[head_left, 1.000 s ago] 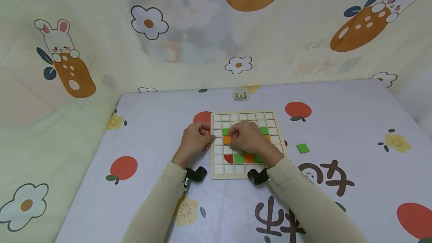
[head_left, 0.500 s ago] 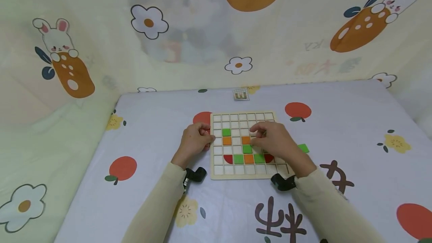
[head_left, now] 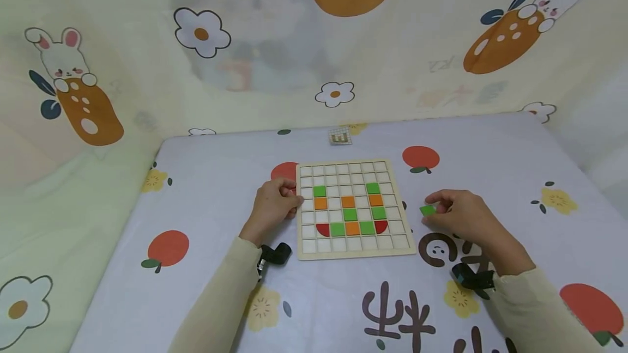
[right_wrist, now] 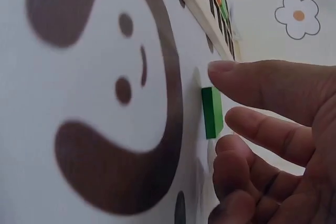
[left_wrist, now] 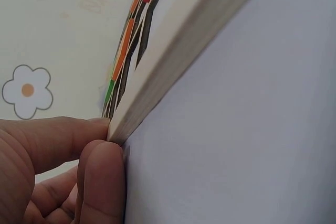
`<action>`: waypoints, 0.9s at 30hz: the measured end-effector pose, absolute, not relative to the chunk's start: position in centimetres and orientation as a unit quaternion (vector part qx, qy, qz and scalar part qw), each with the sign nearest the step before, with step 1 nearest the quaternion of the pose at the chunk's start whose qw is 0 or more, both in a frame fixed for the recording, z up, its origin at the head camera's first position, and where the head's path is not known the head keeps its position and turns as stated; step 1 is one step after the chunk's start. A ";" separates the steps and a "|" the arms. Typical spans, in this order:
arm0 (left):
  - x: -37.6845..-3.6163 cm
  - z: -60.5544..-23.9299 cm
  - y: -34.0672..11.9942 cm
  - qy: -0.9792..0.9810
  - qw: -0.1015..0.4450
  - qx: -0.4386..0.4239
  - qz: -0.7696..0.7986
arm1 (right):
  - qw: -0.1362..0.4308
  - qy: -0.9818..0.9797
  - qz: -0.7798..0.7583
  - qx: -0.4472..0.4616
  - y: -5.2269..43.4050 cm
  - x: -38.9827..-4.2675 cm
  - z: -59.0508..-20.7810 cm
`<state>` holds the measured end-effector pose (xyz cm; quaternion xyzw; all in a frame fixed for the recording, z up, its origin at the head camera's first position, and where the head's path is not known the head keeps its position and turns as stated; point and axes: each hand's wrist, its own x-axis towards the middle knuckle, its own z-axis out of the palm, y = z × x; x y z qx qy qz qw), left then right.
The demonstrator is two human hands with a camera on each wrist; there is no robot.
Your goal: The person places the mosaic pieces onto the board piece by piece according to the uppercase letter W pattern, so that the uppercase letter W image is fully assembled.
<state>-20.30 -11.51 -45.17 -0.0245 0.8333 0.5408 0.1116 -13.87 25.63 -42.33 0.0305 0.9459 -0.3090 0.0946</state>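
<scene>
A wooden grid board (head_left: pixel 355 255) lies on the printed cloth and carries green, orange and red tiles (head_left: pixel 350 214) in a pattern. My left hand (head_left: pixel 273 207) grips the board's left edge (left_wrist: pixel 178 56), with thumb and finger (left_wrist: pixel 100 177) pressed at its corner. A loose green square tile (head_left: pixel 427 210) lies flat on the cloth to the right of the board. My right hand (head_left: pixel 453 212) reaches over it, with thumb and fingers spread on either side. In the right wrist view the tile (right_wrist: pixel 212 113) rests on the cloth, with one fingertip (right_wrist: pixel 236 116) against its side.
A small pattern card (head_left: pixel 339 136) lies beyond the board's far edge. Printed fabric curtains (head_left: pixel 314 42) wall in the back and left. The cloth (head_left: pixel 490 151) with fruit and flower prints stretches to the right and toward me.
My right hand has left the board and moved right to the loose green tile on the cloth. The left hand stays on the board's edge. The view shifted slightly.
</scene>
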 end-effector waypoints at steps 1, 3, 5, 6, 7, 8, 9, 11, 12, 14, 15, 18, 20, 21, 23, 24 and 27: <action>-20.3 -45.2 -11.6 0.833 0.112 -0.026 0.541 | 0.099 0.945 -0.311 0.030 25.7 -13.9 -42.4; -20.4 -45.2 -11.7 0.832 0.113 -0.030 0.542 | 0.105 0.944 -0.311 0.029 25.8 -14.1 -42.5; -20.4 -45.2 -11.7 0.832 0.115 -0.032 0.542 | 0.107 0.946 -0.306 0.030 25.8 -14.2 -42.5; -20.4 -45.3 -11.7 0.832 0.115 -0.031 0.542 | 0.107 0.946 -0.303 0.032 25.8 -14.3 -42.5; -20.4 -45.3 -11.7 0.832 0.115 -0.031 0.542 | 0.107 0.947 -0.300 0.034 25.8 -14.3 -42.5; -20.4 -45.3 -11.6 0.832 0.115 -0.030 0.542 | 0.109 0.948 -0.298 0.036 25.8 -14.4 -42.5; -20.4 -45.3 -11.6 0.832 0.115 -0.030 0.542 | 0.110 0.949 -0.294 0.038 25.8 -14.4 -42.5; -20.4 -45.3 -11.6 0.833 0.115 -0.031 0.541 | 0.111 0.950 -0.290 0.040 25.8 -14.4 -42.5; -20.4 -45.3 -11.6 0.833 0.115 -0.032 0.541 | 0.110 0.950 -0.289 0.039 25.9 -14.4 -42.6; -20.4 -45.2 -11.5 0.833 0.116 -0.033 0.540 | 0.107 0.952 -0.284 0.038 25.9 -14.3 -42.6; -20.4 -45.2 -11.5 0.833 0.117 -0.034 0.540 | 0.105 0.953 -0.283 0.038 25.9 -14.3 -42.6; -20.3 -45.1 -11.5 0.833 0.118 -0.034 0.540 | 0.098 0.953 -0.285 0.036 26.1 -14.2 -42.6; -20.3 -45.1 -11.4 0.832 0.119 -0.033 0.541 | 0.093 0.952 -0.291 0.033 26.2 -14.1 -42.5; -20.3 -45.1 -11.4 0.832 0.119 -0.033 0.541 | 0.090 0.951 -0.293 0.032 26.4 -14.0 -42.5; -20.3 -45.1 -11.4 0.832 0.117 -0.031 0.541 | 0.087 0.950 -0.298 0.028 26.6 -14.0 -42.4; -20.3 -45.1 -11.4 0.832 0.116 -0.031 0.541 | 0.087 0.950 -0.300 0.026 26.7 -14.0 -42.4; -20.4 -45.1 -11.5 0.833 0.114 -0.029 0.540 | 0.092 0.947 -0.306 0.021 27.0 -14.1 -42.4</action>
